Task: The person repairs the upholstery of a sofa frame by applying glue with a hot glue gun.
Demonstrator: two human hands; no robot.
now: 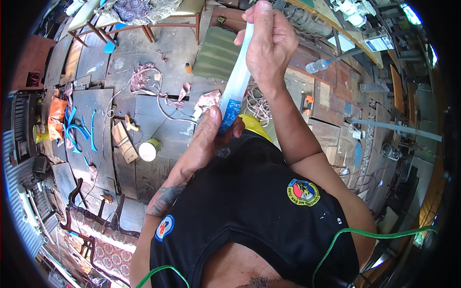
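A long, narrow white translucent pack (238, 79) with a blue printed label near its lower end slants upward in front of my chest. My left hand (207, 137) holds the labelled lower end, thumb on the near side and fingertips showing past the right edge. Higher up, my right hand (272, 50) grips the top end between thumb and curled fingers. Some of the upper end is hidden by that hand. Beyond the pack, a green striped cushion (213, 53) lies on the wooden floor, with a tangle of cord (258, 103) below it.
A tin can (150, 150) stands on the floor at left, beside wood pieces (125, 142). Blue strips (79, 129) and an orange bag (57, 115) lie further left. A plastic bottle (318, 66) is at right. A patterned chair (108, 240) sits lower left.
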